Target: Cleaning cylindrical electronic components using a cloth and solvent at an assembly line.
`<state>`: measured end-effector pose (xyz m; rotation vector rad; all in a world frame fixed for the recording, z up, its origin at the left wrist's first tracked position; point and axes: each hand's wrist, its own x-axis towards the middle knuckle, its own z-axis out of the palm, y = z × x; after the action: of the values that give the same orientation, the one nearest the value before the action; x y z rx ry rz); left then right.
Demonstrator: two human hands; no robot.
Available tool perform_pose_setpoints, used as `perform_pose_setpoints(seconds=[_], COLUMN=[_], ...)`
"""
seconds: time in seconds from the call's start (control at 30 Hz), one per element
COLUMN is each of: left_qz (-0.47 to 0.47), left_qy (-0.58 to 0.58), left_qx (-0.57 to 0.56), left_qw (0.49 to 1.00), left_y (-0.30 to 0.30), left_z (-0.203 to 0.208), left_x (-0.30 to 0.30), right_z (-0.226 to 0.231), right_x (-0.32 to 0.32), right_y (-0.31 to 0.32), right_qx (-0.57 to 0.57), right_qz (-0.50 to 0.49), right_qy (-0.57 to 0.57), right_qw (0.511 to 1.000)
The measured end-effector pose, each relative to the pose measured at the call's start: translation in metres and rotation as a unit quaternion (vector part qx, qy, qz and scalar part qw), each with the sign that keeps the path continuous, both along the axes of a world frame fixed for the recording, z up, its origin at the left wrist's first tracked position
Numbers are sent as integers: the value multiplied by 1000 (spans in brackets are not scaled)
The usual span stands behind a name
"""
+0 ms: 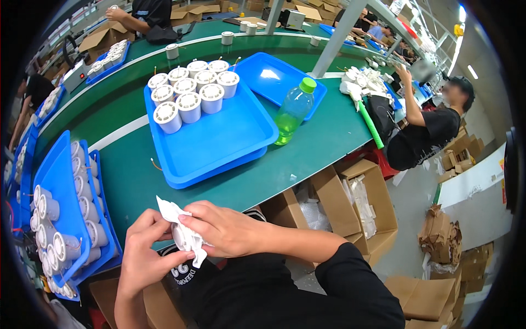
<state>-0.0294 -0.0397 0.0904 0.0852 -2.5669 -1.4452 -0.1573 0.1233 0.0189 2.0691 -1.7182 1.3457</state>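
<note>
Head view: left of the left fingers [148,234], seeing tilted blue trays [56,170] loaded with white cylinders [67,248]. Pinching a crumpled white cloth [188,239] between these and the bent right fingers [204,225]. Beyond the fingers, on the green counter [331,126], seeing a blue tray [219,140] with upright white cylinders [188,104]; farther right, a green-capped bottle [296,107].

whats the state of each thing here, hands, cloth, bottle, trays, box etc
left hand: fingers and thumb curled, gripping the cloth
right hand: pressing on the cloth
white cloth: crumpled, between both hands
green-capped bottle: closed, partly filled with green liquid
front blue tray: partly filled
white cylinders on it: upright, grouped
cardboard box below the table: open
</note>
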Motion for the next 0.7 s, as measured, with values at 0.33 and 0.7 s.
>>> perform_pose_setpoints(seconds=[0.33,0.7], left_qz=[-43,-131], left_qy=[-3,11], left_qx=[-41,-122], left_qw=[998,984], left_y=[-4,-2], left_z=[-9,-26], left_x=[14,31], right_z=[-15,-14], right_x=[11,1], right_y=[3,4], right_qx=[131,330], right_qz=[98,255], right_qy=[-180,-455], right_qw=[970,787])
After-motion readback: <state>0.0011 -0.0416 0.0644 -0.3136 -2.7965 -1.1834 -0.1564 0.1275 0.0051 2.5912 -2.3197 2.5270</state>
